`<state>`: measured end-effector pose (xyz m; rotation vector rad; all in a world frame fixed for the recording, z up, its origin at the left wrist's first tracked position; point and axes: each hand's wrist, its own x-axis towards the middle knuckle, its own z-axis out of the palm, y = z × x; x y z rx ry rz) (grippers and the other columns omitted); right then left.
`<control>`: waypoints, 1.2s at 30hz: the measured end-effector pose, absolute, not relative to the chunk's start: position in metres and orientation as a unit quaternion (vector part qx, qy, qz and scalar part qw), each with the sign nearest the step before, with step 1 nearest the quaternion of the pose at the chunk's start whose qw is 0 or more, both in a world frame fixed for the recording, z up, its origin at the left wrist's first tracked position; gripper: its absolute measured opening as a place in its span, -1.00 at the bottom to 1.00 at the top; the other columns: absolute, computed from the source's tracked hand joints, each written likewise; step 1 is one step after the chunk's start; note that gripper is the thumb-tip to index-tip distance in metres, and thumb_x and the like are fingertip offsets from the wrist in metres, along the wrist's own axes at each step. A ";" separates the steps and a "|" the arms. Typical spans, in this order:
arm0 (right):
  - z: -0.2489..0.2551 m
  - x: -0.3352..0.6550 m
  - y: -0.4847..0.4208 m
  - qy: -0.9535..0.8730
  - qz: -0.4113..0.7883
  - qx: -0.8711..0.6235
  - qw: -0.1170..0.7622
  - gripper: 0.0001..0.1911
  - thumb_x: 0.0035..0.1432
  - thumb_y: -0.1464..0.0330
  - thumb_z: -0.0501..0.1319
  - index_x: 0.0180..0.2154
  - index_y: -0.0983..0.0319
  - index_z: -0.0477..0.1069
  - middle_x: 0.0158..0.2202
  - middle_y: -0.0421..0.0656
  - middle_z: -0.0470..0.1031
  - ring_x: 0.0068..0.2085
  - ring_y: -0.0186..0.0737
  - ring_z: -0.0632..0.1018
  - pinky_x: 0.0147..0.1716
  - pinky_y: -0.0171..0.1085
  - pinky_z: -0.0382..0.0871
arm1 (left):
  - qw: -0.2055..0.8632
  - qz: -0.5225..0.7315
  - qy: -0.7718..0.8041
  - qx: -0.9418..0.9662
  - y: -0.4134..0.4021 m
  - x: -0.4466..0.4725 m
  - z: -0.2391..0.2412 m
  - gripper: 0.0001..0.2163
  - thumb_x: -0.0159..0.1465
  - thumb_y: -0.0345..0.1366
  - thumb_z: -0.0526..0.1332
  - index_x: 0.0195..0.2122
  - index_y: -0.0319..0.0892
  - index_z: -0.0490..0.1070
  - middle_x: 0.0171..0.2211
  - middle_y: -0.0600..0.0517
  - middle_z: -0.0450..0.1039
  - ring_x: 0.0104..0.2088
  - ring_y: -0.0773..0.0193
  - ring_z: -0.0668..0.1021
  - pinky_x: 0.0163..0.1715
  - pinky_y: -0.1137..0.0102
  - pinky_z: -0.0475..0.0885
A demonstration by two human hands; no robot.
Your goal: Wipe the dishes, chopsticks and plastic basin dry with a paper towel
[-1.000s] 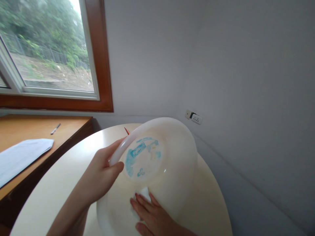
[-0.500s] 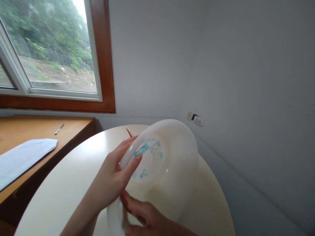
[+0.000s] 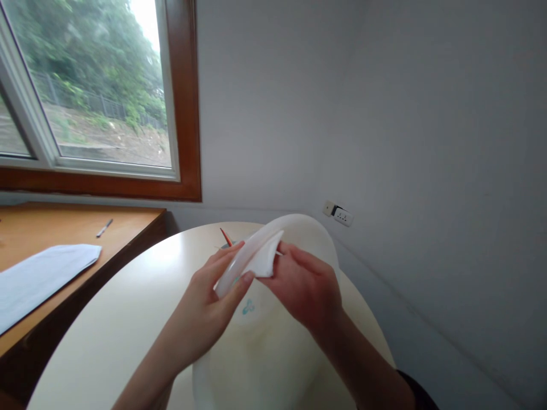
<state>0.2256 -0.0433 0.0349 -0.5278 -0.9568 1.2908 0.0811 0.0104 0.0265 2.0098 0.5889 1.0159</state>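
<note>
A white plastic basin (image 3: 273,359) is tilted on its side over the round table, its hollow facing me. Blue printing shows on its inner bottom, partly hidden. My left hand (image 3: 209,302) is closed on the rim at the left, thumb inside and fingers behind. Inside the upper rim my right hand (image 3: 305,285) holds a folded white cloth (image 3: 262,256) against the basin wall. Its fingertips are partly hidden behind the cloth.
Behind the basin a red pointed stick-like thing (image 3: 225,236) lies on the round white table (image 3: 141,290). To the left a wooden desk (image 3: 132,216) bears a pen (image 3: 105,228) and a folded pale cloth (image 3: 51,265). A wall socket (image 3: 343,216) sits beyond the table.
My right hand has moved from the basin's lower rim up to the inside of the upper rim, and the white cloth now shows in it. My left hand keeps its grip.
</note>
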 end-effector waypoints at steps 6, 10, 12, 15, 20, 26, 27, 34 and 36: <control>0.041 0.252 -0.040 -0.354 0.529 -0.248 0.730 -0.67 -0.02 0.43 -0.02 -0.20 0.31 0.37 -0.15 -0.02 0.50 0.04 -0.08 0.42 0.15 0.09 0.10 | 0.381 0.389 0.243 0.802 0.011 0.079 0.024 -0.60 0.18 -0.13 0.13 0.03 -0.14 0.38 0.05 -0.07 0.39 -0.01 0.05 0.45 -0.06 0.20 0.39; 0.034 0.253 -0.035 -0.312 0.516 -0.242 0.760 -0.72 -0.04 0.55 0.00 -0.29 0.31 0.39 -0.25 -0.07 0.55 -0.05 -0.15 0.50 0.13 0.00 0.20 | 0.362 0.397 0.243 0.807 0.011 0.078 0.024 -0.61 0.20 -0.14 0.11 0.01 -0.16 0.40 0.05 -0.07 0.40 -0.01 0.05 0.46 -0.02 0.18 0.36; 0.032 0.252 -0.030 -0.300 0.520 -0.247 0.761 -0.79 0.03 0.54 0.03 -0.33 0.30 0.40 -0.30 -0.09 0.56 -0.09 -0.19 0.52 0.10 -0.08 0.26 | 0.356 0.401 0.243 0.808 0.011 0.079 0.025 -0.62 0.20 -0.14 0.10 0.01 -0.16 0.40 0.04 -0.07 0.40 -0.02 0.05 0.46 -0.01 0.18 0.36; 0.027 0.252 -0.024 -0.285 0.519 -0.263 0.762 -0.87 0.08 0.51 0.10 -0.37 0.27 0.40 -0.34 -0.12 0.56 -0.17 -0.26 0.56 0.05 -0.19 0.34 | 0.350 0.404 0.240 0.810 0.010 0.079 0.025 -0.62 0.21 -0.15 0.10 0.01 -0.16 0.40 0.04 -0.08 0.40 -0.02 0.05 0.46 -0.01 0.18 0.35; 0.019 0.257 -0.014 -0.286 0.499 -0.274 0.771 -0.95 0.04 0.49 0.21 -0.39 0.26 0.41 -0.36 -0.15 0.55 -0.21 -0.27 0.56 0.00 -0.21 0.38 | 0.348 0.402 0.242 0.811 0.010 0.079 0.025 -0.62 0.21 -0.16 0.10 0.01 -0.17 0.40 0.05 -0.08 0.40 0.00 0.05 0.44 0.02 0.16 0.33; 0.022 0.249 -0.013 -0.303 0.489 -0.294 0.763 -0.96 0.00 0.45 0.22 -0.47 0.25 0.39 -0.43 -0.19 0.52 -0.27 -0.27 0.54 -0.05 -0.16 0.40 | 0.347 0.403 0.240 0.812 0.009 0.080 0.025 -0.64 0.21 -0.19 0.09 0.01 -0.16 0.40 0.05 -0.08 0.39 0.06 0.02 0.39 0.02 0.15 0.32; 0.023 0.245 -0.014 -0.309 0.490 -0.300 0.758 -0.96 -0.01 0.43 0.22 -0.49 0.24 0.38 -0.44 -0.20 0.52 -0.29 -0.26 0.54 -0.09 -0.14 0.42 | 0.346 0.405 0.239 0.812 0.009 0.081 0.025 -0.64 0.20 -0.20 0.09 0.01 -0.16 0.40 0.05 -0.08 0.39 0.06 0.02 0.39 0.01 0.16 0.33; 0.032 0.230 -0.022 -0.510 0.435 -0.461 0.581 -0.89 -0.11 0.37 0.26 -0.46 0.28 0.48 -0.47 -0.19 0.53 -0.36 -0.25 0.52 -0.25 -0.20 0.40 | 0.352 0.409 0.232 0.809 0.006 0.081 0.027 -0.64 0.19 -0.24 0.09 -0.01 -0.16 0.41 0.01 -0.10 0.43 0.05 0.02 0.41 -0.05 0.18 0.38; 0.038 0.231 -0.023 -0.555 0.436 -0.477 0.525 -0.86 -0.11 0.33 0.28 -0.47 0.29 0.49 -0.48 -0.18 0.53 -0.35 -0.23 0.52 -0.21 -0.18 0.39 | 0.356 0.405 0.231 0.810 0.006 0.081 0.027 -0.64 0.18 -0.24 0.08 -0.01 -0.17 0.40 -0.01 -0.10 0.43 0.04 0.03 0.41 -0.06 0.19 0.39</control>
